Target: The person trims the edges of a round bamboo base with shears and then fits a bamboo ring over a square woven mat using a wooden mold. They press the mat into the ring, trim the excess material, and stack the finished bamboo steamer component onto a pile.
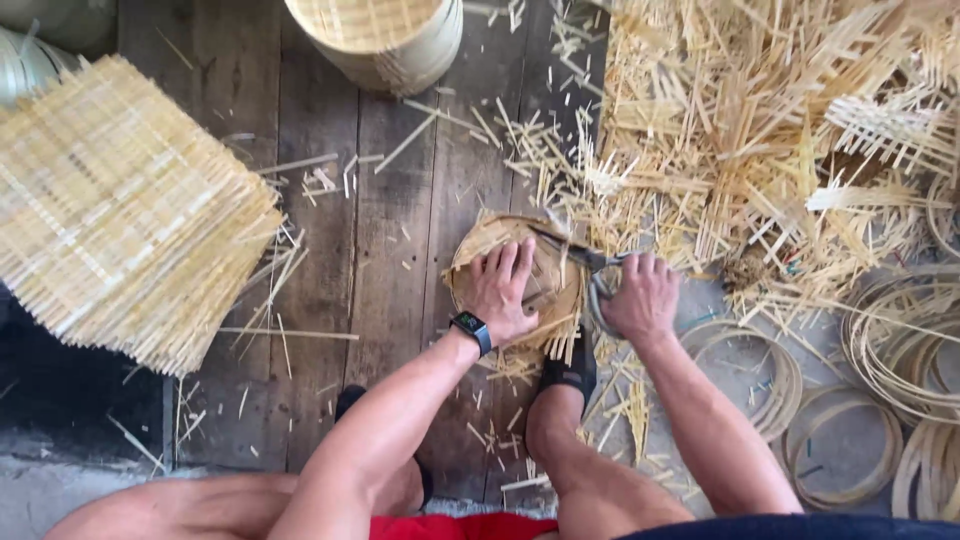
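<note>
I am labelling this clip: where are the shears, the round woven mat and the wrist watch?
shears (580, 255): head view, on the blades.
round woven mat (558, 285): head view, on its right part.
wrist watch (471, 328): head view, on its dark face.

The only screen was a smartwatch (472, 325) on the wrist of the left hand (500, 290), just behind where that hand pressed down; its small, dark rectangular face sat on a black band. No packages, labels or signs showed anywhere.
</note>
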